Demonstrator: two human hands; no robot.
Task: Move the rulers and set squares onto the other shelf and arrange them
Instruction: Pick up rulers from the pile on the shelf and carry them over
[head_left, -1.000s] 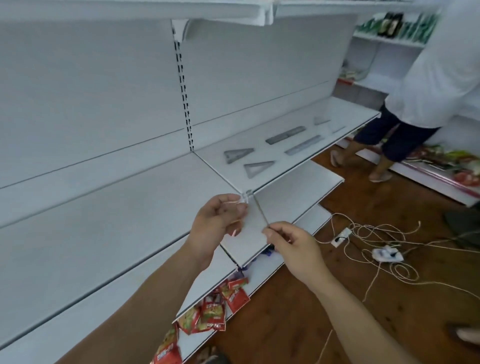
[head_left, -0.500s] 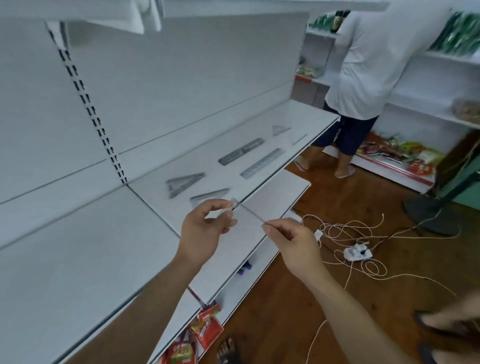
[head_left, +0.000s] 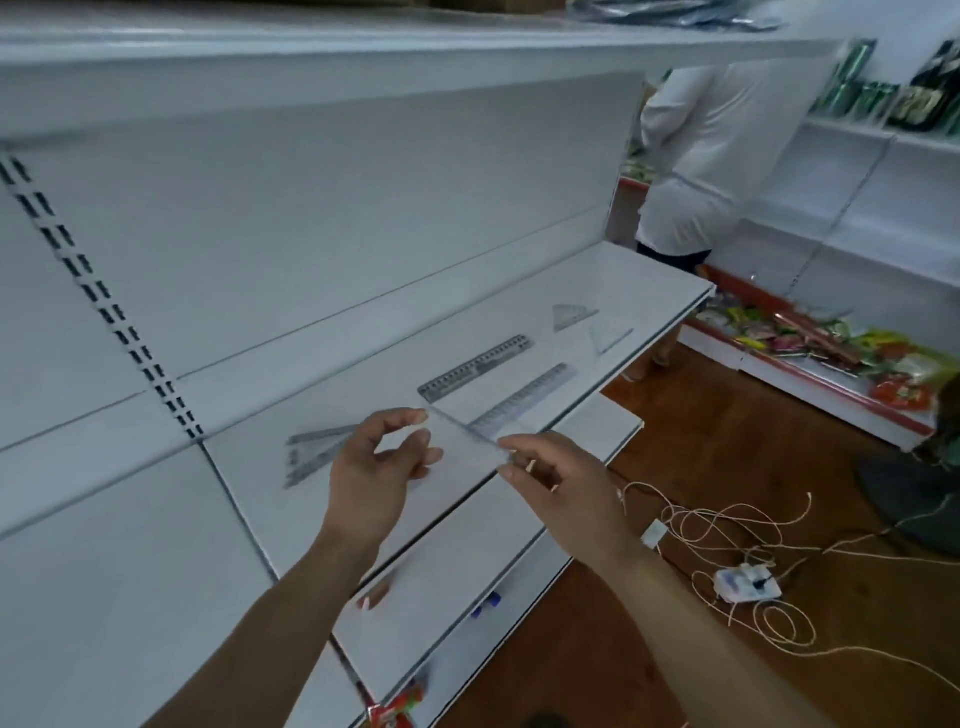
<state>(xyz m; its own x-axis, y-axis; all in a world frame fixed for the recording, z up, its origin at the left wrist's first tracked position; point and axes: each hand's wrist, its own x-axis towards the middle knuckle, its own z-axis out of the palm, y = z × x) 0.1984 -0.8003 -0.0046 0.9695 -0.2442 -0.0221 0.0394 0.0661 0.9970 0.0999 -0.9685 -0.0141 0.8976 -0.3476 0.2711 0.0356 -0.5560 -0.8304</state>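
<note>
Left hand (head_left: 379, 467) and right hand (head_left: 563, 480) pinch opposite ends of thin clear plastic piece (head_left: 467, 431) over white metal shelf (head_left: 623, 291) front edge; light, stiff, slippery, so end grips suit.

Flat, cool indoor light is being spread over a motion-smeared wide-angle view.
The white shelf (head_left: 363, 395) and back panel (head_left: 363, 218) are being lit evenly, with a bluish cast and only a faint shadow being thrown under the upper shelf (head_left: 363, 41). The rulers (head_left: 475, 368), the packets (head_left: 810, 343) and the person in white (head_left: 691, 171) are being softened by blur. The clear set square (head_left: 462, 441), between the left hand (head_left: 369, 467) and right hand (head_left: 561, 483), is being nearly lost against the white. Straight shelf edges are being bowed toward the borders.
</note>
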